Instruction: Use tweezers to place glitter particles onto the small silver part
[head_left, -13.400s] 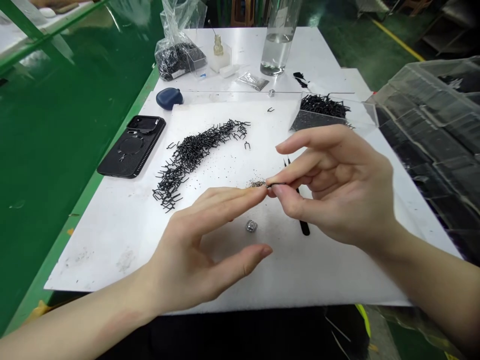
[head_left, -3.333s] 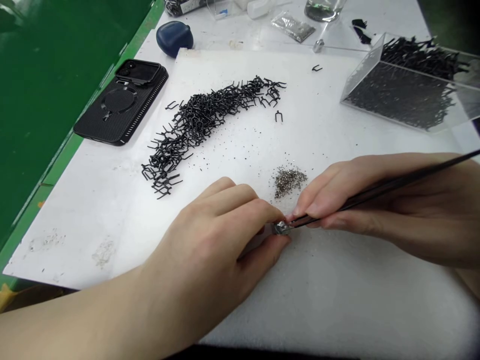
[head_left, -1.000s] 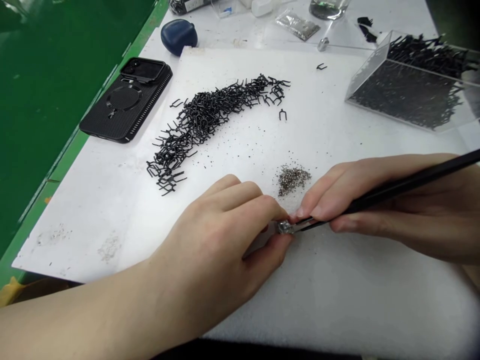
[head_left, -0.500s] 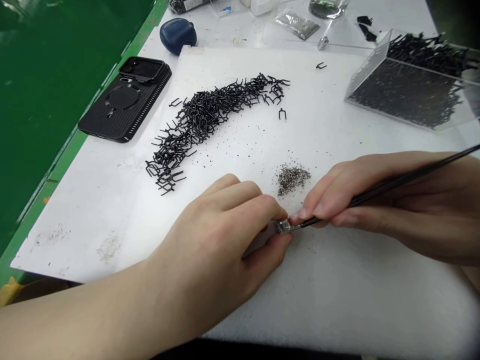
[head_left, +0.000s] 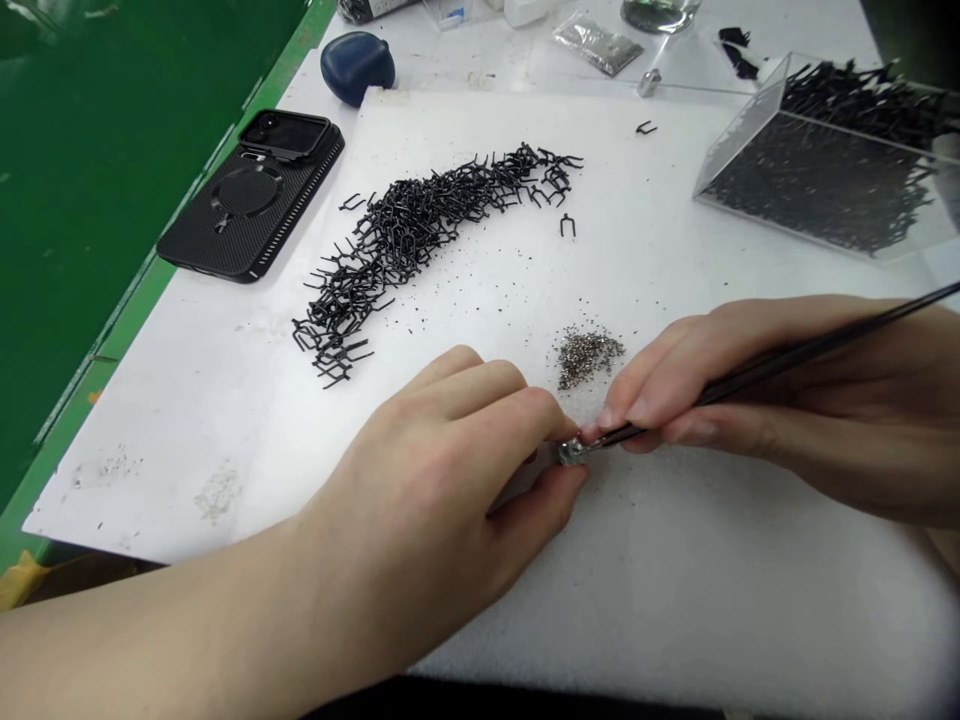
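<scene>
Between the thumb and index finger of my left hand (head_left: 457,490) is a small silvery metal piece (head_left: 571,453), mostly covered by the fingertips. My right hand (head_left: 757,400) is closed round a thin black stick-like tool, perhaps tweezers (head_left: 795,355), slanting up to the right. The tool's tip touches or nearly touches the metal piece. Just beyond the fingertips lies a little heap of tiny shiny grains (head_left: 589,357). Farther off, a long curved pile of black fork-shaped parts (head_left: 420,220) spreads over the white sheet (head_left: 675,600).
A clear box (head_left: 825,170) full of black parts stands at right. Single black forks (head_left: 568,226) lie apart from the pile. At left are a black phone (head_left: 251,195) and a dark blue rounded case (head_left: 358,68). A small bag (head_left: 598,43) and a glass (head_left: 660,14) stand behind.
The tool's tip has shifted slightly at the metal piece, which looks turned a little. Both hands keep nearly the same place; the whole view has moved slightly.
</scene>
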